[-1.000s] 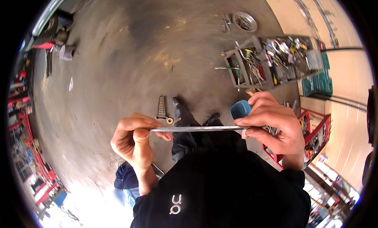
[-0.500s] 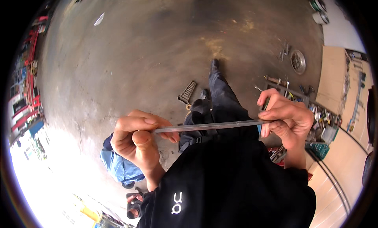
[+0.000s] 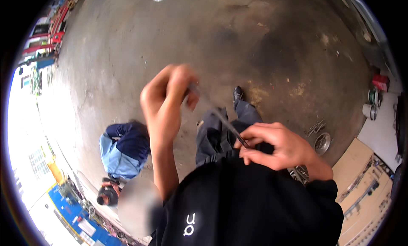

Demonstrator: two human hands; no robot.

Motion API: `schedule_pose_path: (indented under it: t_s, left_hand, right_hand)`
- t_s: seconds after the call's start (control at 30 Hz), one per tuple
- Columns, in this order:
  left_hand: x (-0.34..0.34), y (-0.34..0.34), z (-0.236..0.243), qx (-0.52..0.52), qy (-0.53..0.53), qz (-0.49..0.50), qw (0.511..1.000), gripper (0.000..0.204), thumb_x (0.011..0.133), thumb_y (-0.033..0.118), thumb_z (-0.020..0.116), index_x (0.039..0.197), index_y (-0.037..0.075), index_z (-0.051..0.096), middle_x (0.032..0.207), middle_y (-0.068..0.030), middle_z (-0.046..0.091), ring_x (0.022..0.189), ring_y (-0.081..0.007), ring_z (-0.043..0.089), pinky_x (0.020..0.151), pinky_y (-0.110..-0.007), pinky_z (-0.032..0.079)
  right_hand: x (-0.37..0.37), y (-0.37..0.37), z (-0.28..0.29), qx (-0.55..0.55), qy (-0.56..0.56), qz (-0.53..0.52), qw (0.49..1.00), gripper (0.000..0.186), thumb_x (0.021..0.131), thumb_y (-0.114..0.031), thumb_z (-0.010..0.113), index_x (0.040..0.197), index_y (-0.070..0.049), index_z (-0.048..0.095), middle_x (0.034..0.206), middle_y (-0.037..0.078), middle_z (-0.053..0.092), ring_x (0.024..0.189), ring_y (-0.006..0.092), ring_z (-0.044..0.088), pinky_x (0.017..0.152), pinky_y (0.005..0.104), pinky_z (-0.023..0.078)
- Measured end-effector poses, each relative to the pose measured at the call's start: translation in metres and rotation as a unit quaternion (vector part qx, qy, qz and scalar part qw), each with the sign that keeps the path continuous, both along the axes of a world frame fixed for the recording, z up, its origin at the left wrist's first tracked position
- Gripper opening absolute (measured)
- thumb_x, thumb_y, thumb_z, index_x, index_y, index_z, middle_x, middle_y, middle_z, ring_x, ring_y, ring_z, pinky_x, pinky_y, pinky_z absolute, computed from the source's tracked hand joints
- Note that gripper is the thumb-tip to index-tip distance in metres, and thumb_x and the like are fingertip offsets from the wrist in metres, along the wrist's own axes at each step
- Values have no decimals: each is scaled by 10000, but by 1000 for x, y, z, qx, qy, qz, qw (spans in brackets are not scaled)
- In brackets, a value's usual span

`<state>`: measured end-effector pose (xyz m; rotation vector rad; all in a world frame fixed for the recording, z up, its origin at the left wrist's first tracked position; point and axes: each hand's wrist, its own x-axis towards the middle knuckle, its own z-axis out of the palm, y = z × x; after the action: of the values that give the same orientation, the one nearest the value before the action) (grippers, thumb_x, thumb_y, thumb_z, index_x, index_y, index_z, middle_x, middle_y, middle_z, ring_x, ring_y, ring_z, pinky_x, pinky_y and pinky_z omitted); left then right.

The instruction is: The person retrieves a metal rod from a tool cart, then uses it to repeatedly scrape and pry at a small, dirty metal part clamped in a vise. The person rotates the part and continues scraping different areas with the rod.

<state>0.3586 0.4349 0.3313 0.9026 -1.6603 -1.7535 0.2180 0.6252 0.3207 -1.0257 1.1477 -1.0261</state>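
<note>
Strip (image 3: 224, 120) of dark, thin metal slants between the two hands in my head view, its far end up to the left and its near end down toward the shirt (image 3: 255, 203). From my seat I see the left hand (image 3: 165, 97) raised ahead of the body, thumb and fingers closed together on the far end; that hand is blurred, so I cannot make out each fingertip. The right hand (image 3: 278, 146) sits lower and closer to the chest, its thumb and fingers pinching the near end.

Below the strip I have dark trousers (image 3: 210, 137) and one shoe (image 3: 238, 93) on the grey floor (image 3: 191, 33). To the right, a round metal dish (image 3: 322, 143) lies beside some metal pieces (image 3: 314, 128), and farther up I spot a white bucket (image 3: 369, 111) and a red box (image 3: 381, 82) near each other. On the left, well apart from the strip, a person in dark and light blue (image 3: 127, 148) is bent over, with another person (image 3: 108, 191) beyond.
</note>
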Motion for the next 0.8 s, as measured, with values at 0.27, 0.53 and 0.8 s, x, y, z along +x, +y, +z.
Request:
schedule_pose_path:
  t_s: [0.27,0.53,0.8]
  left_hand:
    - [-83,-59,-49,197,-54,-252,946,399,985,390,576,912,13,683,581,32,520,489,-33,445,444,-189,311]
    - [-72,-90,-102,509,6,-229,830,363,967,400,576,856,58,633,654,27,538,578,-61,456,549,-232,382]
    - [-62,-175,-123,532,76,-187,822,328,989,350,500,802,86,556,631,41,464,557,-61,387,524,-240,317]
  right_hand:
    - [13,-98,-18,58,-430,72,898,197,1008,-191,549,1034,5,547,1034,153,688,1007,191,661,864,313,506]
    - [-15,-207,-30,116,-749,17,653,588,1054,-459,222,1378,-9,415,1361,213,514,1191,334,586,945,443,523]
    - [-35,-345,-37,138,-712,-69,685,435,1051,-432,295,1278,-251,619,1222,-50,615,1033,189,560,789,340,438]
